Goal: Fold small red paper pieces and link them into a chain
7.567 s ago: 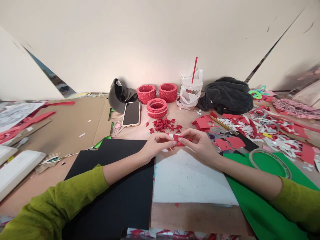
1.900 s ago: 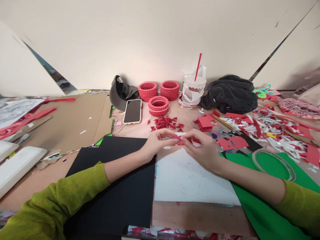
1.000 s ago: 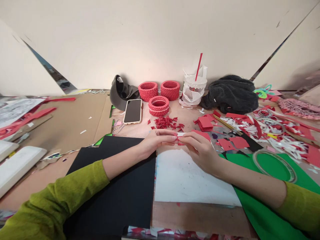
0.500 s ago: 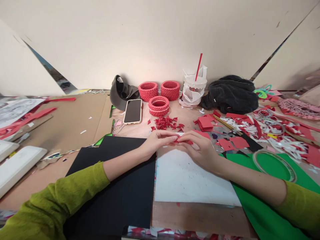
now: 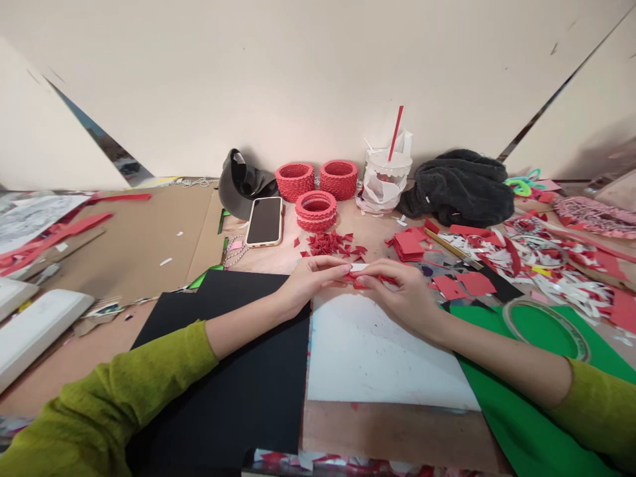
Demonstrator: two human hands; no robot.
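Note:
Over the top of a white sheet [image 5: 377, 358], both hands meet around small folded red paper [image 5: 358, 274]. My left hand [image 5: 318, 278] pinches its left part between thumb and fingers. From the right, my right hand [image 5: 397, 291] grips the same paper, its fingertips close to the left ones. The fingers partly cover the paper, so its full shape is hidden. Just behind the hands lies a heap of small red folded pieces [image 5: 330, 244]. Beyond it stand three red ring-shaped paper forms, the nearest [image 5: 316, 212] in front of the others.
A phone [image 5: 264, 222], a dark cap [image 5: 238, 185] and a cup with a red straw [image 5: 387, 175] stand behind. To the right are stacked red squares [image 5: 407, 244], a tape roll [image 5: 546, 331], a dark cloth [image 5: 460, 189] and paper scraps. Black card [image 5: 228, 384] lies left.
My right hand has shifted slightly right, and its fingers have changed position on the red paper. A small gap now shows between the two hands' fingertips.

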